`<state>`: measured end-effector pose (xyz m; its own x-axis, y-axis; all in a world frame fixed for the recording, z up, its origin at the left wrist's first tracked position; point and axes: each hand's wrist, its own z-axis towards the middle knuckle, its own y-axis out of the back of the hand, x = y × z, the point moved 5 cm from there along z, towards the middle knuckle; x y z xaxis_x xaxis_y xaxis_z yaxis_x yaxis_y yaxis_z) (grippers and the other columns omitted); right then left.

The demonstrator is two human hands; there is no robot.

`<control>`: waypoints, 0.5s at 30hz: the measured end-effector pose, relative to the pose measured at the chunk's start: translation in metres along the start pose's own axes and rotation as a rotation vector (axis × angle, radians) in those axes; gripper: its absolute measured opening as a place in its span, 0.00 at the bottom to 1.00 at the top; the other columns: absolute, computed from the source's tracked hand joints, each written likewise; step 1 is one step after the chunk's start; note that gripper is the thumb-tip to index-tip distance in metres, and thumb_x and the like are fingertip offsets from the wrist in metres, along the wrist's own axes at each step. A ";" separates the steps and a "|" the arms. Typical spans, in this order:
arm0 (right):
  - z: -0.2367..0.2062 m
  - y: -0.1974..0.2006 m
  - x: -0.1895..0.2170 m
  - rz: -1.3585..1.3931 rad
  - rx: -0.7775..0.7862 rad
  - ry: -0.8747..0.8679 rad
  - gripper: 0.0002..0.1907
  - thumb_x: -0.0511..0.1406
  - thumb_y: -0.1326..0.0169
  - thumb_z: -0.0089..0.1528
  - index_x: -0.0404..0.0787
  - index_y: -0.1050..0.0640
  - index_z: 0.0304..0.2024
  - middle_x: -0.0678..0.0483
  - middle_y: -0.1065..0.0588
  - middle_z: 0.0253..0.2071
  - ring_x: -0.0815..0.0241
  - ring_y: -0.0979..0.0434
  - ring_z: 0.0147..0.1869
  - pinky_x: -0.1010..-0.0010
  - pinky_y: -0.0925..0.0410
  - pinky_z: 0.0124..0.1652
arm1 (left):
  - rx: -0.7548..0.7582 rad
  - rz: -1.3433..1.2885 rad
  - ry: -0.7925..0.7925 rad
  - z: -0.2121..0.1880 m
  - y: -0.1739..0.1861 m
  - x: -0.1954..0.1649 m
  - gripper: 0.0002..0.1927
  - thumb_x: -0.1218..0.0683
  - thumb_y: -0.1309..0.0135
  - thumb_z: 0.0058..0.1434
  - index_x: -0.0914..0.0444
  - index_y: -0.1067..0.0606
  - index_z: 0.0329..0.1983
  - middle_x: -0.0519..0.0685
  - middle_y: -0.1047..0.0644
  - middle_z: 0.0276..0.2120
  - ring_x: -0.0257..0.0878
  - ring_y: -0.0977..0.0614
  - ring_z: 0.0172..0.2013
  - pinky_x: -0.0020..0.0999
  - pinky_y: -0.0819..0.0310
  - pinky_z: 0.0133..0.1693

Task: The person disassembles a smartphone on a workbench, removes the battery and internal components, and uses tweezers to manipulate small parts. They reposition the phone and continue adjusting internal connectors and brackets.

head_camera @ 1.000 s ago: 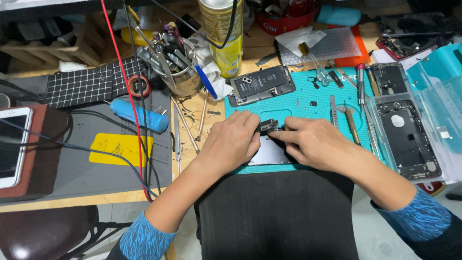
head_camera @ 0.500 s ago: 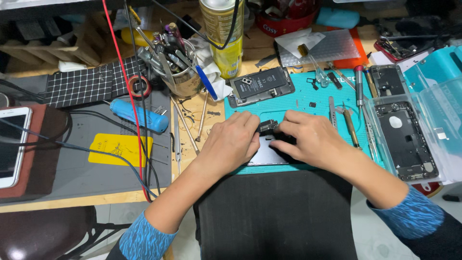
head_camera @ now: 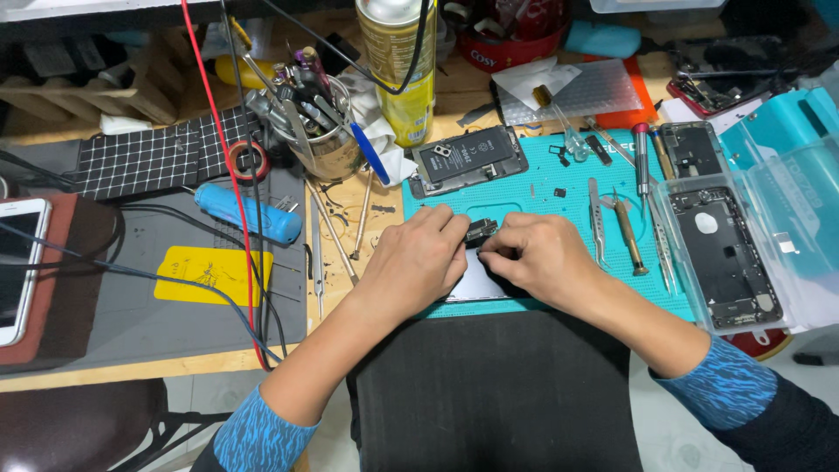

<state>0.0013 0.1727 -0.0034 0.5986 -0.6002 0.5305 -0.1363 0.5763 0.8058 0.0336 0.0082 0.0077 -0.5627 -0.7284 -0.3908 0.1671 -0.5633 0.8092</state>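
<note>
A tiny dark phone part (head_camera: 480, 231) is pinched between the left hand (head_camera: 419, 260) and right hand (head_camera: 540, 255) over the teal mat's (head_camera: 559, 175) near edge, so it could easily get bent if squeezed carelessly.

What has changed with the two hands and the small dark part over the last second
Little changed. The left hand and right hand stay pressed together over the teal work mat, both pinching the small dark part; fingers only shifted slightly. The opened phone body, the tweezers and the blue-handled tool lie as before.
</note>
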 end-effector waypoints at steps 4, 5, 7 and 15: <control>-0.001 0.006 -0.005 0.052 -0.020 -0.185 0.06 0.34 0.38 0.53 0.37 0.18 0.30 0.52 0.22 0.26 0.58 0.22 0.26 0.66 0.29 0.29 | -0.013 -0.018 -0.001 -0.002 0.001 0.002 0.08 0.57 0.44 0.58 0.64 0.26 0.39 0.53 0.25 0.34 0.51 0.20 0.41 0.48 0.26 0.35; -0.002 0.008 -0.007 0.064 -0.037 -0.234 0.07 0.34 0.38 0.54 0.36 0.18 0.30 0.52 0.23 0.24 0.58 0.22 0.25 0.66 0.30 0.29 | -0.010 -0.019 0.006 -0.002 0.001 0.003 0.08 0.58 0.44 0.58 0.64 0.27 0.38 0.53 0.25 0.34 0.52 0.20 0.41 0.48 0.26 0.35; 0.000 0.012 -0.009 0.004 -0.021 -0.295 0.06 0.34 0.38 0.53 0.35 0.19 0.27 0.51 0.23 0.24 0.58 0.24 0.24 0.65 0.31 0.29 | -0.006 -0.023 0.017 -0.002 0.000 0.006 0.07 0.58 0.44 0.58 0.64 0.27 0.38 0.53 0.25 0.34 0.52 0.20 0.41 0.48 0.26 0.36; -0.002 0.023 0.000 -0.041 -0.063 -0.160 0.11 0.31 0.38 0.52 0.37 0.20 0.37 0.52 0.28 0.27 0.58 0.26 0.26 0.67 0.33 0.28 | -0.002 -0.047 0.012 -0.003 0.001 0.008 0.08 0.58 0.44 0.58 0.65 0.27 0.38 0.54 0.25 0.34 0.52 0.20 0.40 0.48 0.26 0.35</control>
<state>-0.0008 0.1871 0.0145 0.4688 -0.7016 0.5367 -0.0620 0.5799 0.8123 0.0321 0.0004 0.0041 -0.5599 -0.7060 -0.4337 0.1421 -0.5975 0.7892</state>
